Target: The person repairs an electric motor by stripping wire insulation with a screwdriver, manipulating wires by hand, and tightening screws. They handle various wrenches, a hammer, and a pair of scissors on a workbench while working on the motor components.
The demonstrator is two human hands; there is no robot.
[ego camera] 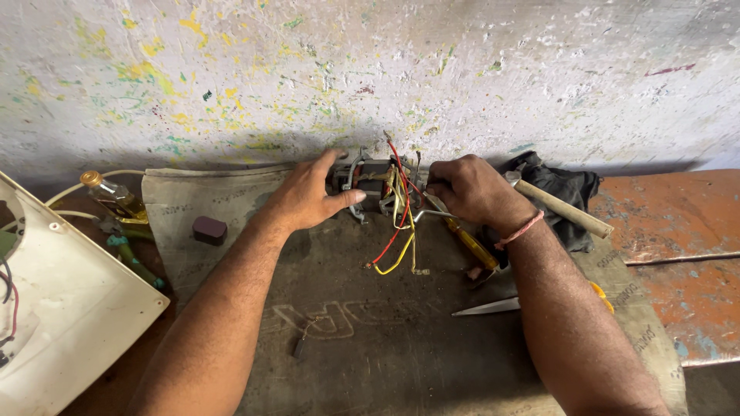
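**Both hands at a small motor against the far wall**

The left hand [312,196] lies spread and open over the left side of a small motor [370,181], palm down and thumb out toward its metal bracket, which looks like a way of steadying it so it cannot slide. The motor sits at the far edge of the table [678,223], right up against the paint-spattered wall [462,69], so the wall seems to back it from behind.

The right hand [470,189] is closed around a bent metal tool [425,214] whose end reaches in toward the motor's right side. Red and yellow wires [397,239] spill from the motor toward the near side, loose on a brown sack [370,339] spread under the work, probably to catch small parts.

Other tools lie close to the right forearm, within easy reach: a yellow-handled screwdriver [472,243], a hammer handle [563,208] resting on a dark cloth [566,189], and a metal blade [486,308]. On the left are a small bottle of oil [114,196], a dark cap [209,229], green-handled pliers [132,258] and a white plastic cover [69,323].
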